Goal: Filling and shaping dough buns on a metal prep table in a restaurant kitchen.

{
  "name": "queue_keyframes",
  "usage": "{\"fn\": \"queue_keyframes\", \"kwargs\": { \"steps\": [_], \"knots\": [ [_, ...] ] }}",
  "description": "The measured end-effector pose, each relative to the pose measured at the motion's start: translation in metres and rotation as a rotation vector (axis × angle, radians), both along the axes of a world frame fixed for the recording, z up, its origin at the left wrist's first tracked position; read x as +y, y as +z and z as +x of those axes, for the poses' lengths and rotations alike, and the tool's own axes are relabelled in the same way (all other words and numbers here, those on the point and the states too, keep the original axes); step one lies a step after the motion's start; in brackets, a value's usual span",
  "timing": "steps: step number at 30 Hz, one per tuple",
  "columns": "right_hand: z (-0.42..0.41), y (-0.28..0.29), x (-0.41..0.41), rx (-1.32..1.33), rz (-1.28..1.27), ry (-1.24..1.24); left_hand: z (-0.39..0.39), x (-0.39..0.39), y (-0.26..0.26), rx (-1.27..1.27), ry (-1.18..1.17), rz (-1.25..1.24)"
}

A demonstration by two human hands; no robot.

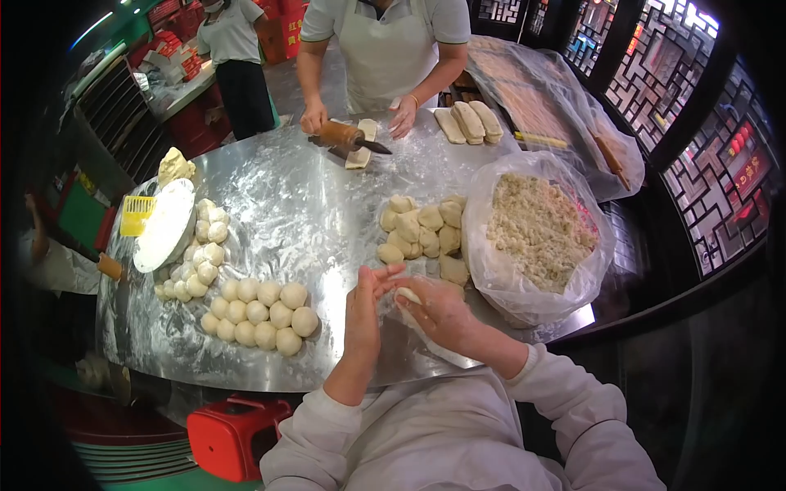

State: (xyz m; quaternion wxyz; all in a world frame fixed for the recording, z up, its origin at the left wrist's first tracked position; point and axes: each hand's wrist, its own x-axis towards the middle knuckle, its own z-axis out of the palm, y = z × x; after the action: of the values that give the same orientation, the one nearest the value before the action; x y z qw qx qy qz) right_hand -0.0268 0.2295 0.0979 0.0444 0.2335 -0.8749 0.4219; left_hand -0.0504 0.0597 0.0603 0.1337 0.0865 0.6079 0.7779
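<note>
My right hand (439, 313) is closed around a small pale piece of dough (408, 296), which shows between thumb and fingers. Beside it, my left hand (366, 304) is raised with its fingers apart, its fingertips close to the right hand; I see nothing held in it. Just beyond both hands lies a cluster of uneven dough lumps (424, 224). Smooth dough balls (258, 313) stand in rows to the left, with more round dough pieces (206, 258) behind them. On the right, a large plastic-lined container (534, 307) holds a crumbly pale filling (531, 233).
Across the floured metal table (282, 178), a co-worker (387, 55) holds a rolling pin (338, 134) over a dough strip (359, 161). Flat dough pieces (470, 123) lie far right. At left are a bowl of white flour (166, 224), a yellow scraper (136, 215) and a dough mass (175, 167).
</note>
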Motion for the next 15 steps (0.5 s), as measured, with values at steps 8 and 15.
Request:
{"fn": "queue_keyframes", "kwargs": {
  "steps": [8, 15],
  "knots": [
    [-0.03, 0.017, -0.016, 0.231, -0.342, -0.216, 0.033, 0.041, 0.031, 0.04, 0.07, 0.308],
    [-0.013, 0.023, 0.009, -0.07, -0.062, -0.139, 0.016, 0.002, 0.017, -0.181, -0.15, 0.201]
  ]
}}
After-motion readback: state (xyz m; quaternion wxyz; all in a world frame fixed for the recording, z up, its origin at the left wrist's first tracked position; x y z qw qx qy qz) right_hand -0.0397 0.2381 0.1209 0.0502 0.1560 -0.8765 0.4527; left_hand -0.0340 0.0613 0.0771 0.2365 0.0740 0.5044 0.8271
